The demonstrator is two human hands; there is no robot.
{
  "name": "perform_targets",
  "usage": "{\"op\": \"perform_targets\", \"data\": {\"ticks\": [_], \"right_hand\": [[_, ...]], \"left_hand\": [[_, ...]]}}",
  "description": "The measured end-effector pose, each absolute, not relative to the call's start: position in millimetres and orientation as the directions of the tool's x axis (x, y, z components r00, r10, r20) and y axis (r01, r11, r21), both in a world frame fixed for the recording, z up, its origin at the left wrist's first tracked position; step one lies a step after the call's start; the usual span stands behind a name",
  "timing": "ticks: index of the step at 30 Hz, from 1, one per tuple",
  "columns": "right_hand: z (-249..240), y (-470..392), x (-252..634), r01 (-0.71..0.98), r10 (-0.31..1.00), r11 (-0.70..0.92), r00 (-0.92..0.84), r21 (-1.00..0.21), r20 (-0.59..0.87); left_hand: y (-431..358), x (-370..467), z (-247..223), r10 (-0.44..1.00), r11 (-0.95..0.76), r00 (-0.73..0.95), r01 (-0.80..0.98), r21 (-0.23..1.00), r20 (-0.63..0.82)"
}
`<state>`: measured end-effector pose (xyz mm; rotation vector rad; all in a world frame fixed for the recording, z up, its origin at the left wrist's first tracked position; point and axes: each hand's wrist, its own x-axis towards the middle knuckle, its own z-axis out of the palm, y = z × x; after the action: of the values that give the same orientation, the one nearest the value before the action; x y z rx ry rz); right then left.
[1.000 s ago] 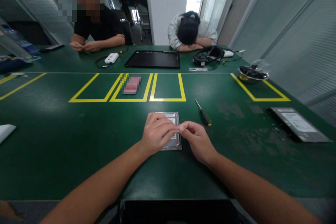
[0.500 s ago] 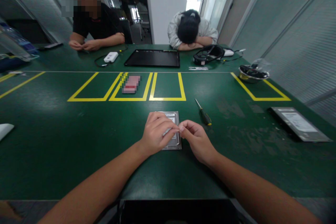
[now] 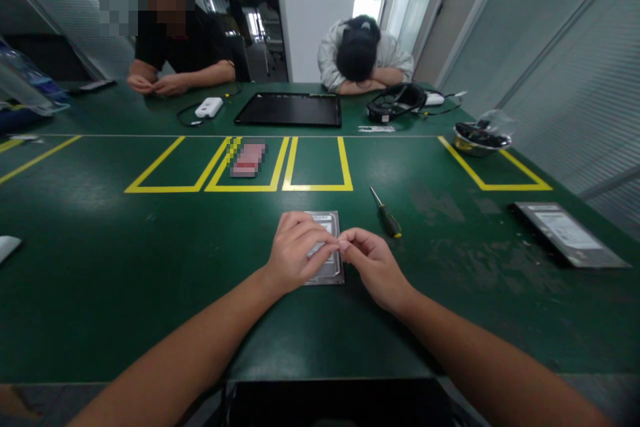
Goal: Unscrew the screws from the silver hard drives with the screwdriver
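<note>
A silver hard drive (image 3: pixel 327 273) with a white label lies flat on the green table (image 3: pixel 150 293) in front of me. My left hand (image 3: pixel 300 247) is over its left part, thumb and fingers pinched together above the label. At the drive's right edge, my right hand (image 3: pixel 370 260) has its thumb and forefinger closed in a pinch. The fingertips of both hands meet; whatever may be between them is too small or hidden to make out. A screwdriver (image 3: pixel 389 219) with a dark and yellow handle lies to the right, beyond my right hand.
Another hard drive (image 3: pixel 570 233) lies at the right. Yellow tape (image 3: pixel 320 187) marks areas across the table, one with a blurred pink object (image 3: pixel 249 159). Farther off are a dark screen panel (image 3: pixel 289 110), a metal bowl (image 3: pixel 480 140), a headset (image 3: pixel 395 103) and two people.
The view has shifted very slightly. Both hands keep the same pinched pose over the hard drive, and nothing on the table has moved.
</note>
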<state>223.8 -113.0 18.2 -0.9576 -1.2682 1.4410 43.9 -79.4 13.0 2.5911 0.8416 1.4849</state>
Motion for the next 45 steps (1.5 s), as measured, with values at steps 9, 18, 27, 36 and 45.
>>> {"op": "perform_targets", "data": {"ticks": [9, 18, 27, 36, 45], "right_hand": [[16.2, -114.0, 223.9, -0.106, 0.97, 0.012, -0.24, -0.994, 0.037], [15.3, -112.6, 224.1, -0.09, 0.981, 0.016, -0.192, -0.996, 0.033], [16.8, -113.3, 223.3, -0.125, 0.975, -0.008, -0.222, -0.992, 0.02], [11.0, -115.1, 225.9, -0.019, 0.982, 0.086, -0.167, -0.996, 0.088], [14.5, -109.0, 228.3, 0.071, 0.977, 0.087, -0.203, -0.994, 0.071]], "left_hand": [[-78.5, 43.5, 15.4, 0.494, -0.846, 0.391, 0.421, 0.327, 0.777], [-79.1, 43.7, 17.6, 0.49, -0.846, 0.411, 0.437, 0.305, 0.769], [-78.0, 41.3, 11.0, 0.499, -0.848, 0.464, 0.436, 0.302, 0.732], [-78.0, 39.3, 14.1, 0.442, -0.848, 0.523, 0.508, 0.15, 0.729], [-77.8, 38.5, 14.9, 0.41, -0.853, 0.545, 0.513, 0.095, 0.731]]}}
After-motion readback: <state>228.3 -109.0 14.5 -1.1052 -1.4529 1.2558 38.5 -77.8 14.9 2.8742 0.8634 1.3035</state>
